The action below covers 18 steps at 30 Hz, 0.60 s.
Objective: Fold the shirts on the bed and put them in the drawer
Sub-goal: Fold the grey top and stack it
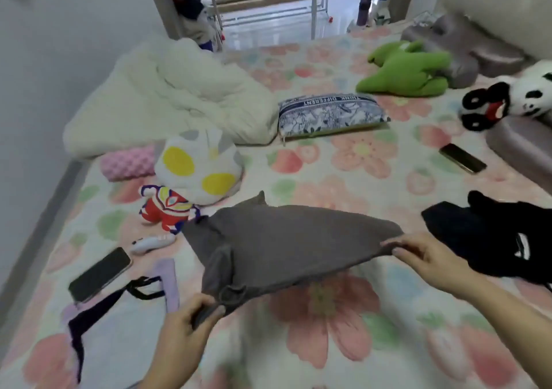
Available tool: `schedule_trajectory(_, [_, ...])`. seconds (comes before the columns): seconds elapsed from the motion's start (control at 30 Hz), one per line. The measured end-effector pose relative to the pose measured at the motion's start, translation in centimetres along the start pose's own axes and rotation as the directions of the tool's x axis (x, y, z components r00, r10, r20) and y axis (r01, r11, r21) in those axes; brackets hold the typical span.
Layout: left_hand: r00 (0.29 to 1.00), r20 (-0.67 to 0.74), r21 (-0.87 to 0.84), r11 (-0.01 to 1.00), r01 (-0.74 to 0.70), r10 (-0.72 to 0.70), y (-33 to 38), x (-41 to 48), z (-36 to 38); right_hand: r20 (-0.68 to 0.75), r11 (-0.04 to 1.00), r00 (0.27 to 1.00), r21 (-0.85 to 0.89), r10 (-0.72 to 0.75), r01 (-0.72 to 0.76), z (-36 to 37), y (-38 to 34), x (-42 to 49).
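A grey shirt (286, 245) is stretched in the air just above the flowered bed sheet (328, 161), partly bunched at its left side. My left hand (191, 320) pinches its near left corner. My right hand (424, 257) grips its right edge. A black shirt (490, 236) lies crumpled on the bed to the right, just beyond my right hand. No drawer is in view.
A white duvet (167, 96), a pink roll (128, 163), two hero plush toys (197, 164), a blue patterned pillow (328, 114), a green plush (406, 72) and a panda plush (507, 99) lie on the bed. Two phones (98, 275) (461, 158) and a purple strap (98, 311) lie near the shirts.
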<state>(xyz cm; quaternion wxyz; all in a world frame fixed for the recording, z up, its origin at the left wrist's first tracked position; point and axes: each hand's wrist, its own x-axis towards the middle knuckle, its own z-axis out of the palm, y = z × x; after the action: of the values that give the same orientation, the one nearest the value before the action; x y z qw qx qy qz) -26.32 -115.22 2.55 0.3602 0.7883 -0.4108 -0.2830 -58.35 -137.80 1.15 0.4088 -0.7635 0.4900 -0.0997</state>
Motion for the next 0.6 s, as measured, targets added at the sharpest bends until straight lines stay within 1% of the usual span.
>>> schedule_trajectory(0.03, [0.987, 0.106, 0.036, 0.993, 0.115, -0.118, -2.9, -0.7, 2.0, 0.053, 0.996, 0.995, -0.022, 0.089, -0.088, 2.8, 2.4, -0.8])
schedule_trajectory(0.07, [0.96, 0.192, 0.077, 0.978, 0.192, -0.203, -5.6, -1.3, 3.8, 0.103, 0.984, 0.979, -0.042, 0.177, -0.174, 5.4, 4.4, -1.7])
schedule_trajectory(0.1, [0.928, 0.241, 0.105, 0.958, 0.266, -0.284, -7.9, -1.7, 5.4, 0.14, 0.966, 0.956, -0.052, 0.258, -0.253, 7.9, 6.2, -2.6])
schedule_trajectory(0.17, [0.878, 0.254, 0.076, 0.914, 0.399, -0.405, -11.1, -1.7, 7.5, 0.15, 0.925, 0.913, -0.029, 0.379, -0.379, 11.9, 9.0, -4.3])
schedule_trajectory(0.23, [0.868, 0.249, 0.022, 0.898, 0.439, -0.43, -13.0, -0.8, 9.0, 0.126, 0.896, 0.888, -0.007, 0.442, -0.444, 14.5, 10.6, -5.4])
schedule_trajectory(0.33, [0.858, 0.259, -0.092, 0.873, 0.479, -0.443, -14.6, 1.4, 10.6, 0.111, 0.88, 0.874, -0.017, 0.473, -0.474, 17.3, 12.0, -5.7])
schedule_trajectory(0.4, [0.853, 0.242, -0.114, 0.86, 0.498, -0.462, -15.9, 2.7, 11.5, 0.086, 0.851, 0.849, 0.017, 0.522, -0.525, 18.4, 12.6, -5.3])
schedule_trajectory(0.47, [0.85, 0.194, -0.103, 0.851, 0.515, -0.491, -17.4, 3.9, 12.2, 0.008, 0.817, 0.819, 0.076, 0.573, -0.572, 19.2, 13.4, -4.2])
schedule_trajectory(0.5, [0.846, 0.146, -0.082, 0.846, 0.526, -0.512, -18.4, 4.5, 12.5, -0.038, 0.791, 0.793, 0.111, 0.609, -0.602, 19.7, 14.1, -3.5])
schedule_trajectory(0.57, [0.825, 0.033, 0.011, 0.826, 0.563, -0.564, -20.3, 5.4, 13.1, -0.085, 0.701, 0.702, 0.206, 0.708, -0.682, 20.6, 15.3, -2.0])
schedule_trajectory(0.6, [0.808, -0.02, 0.071, 0.806, 0.588, -0.588, -21.2, 5.7, 13.5, -0.075, 0.642, 0.648, 0.263, 0.758, -0.72, 21.2, 15.8, -1.4])
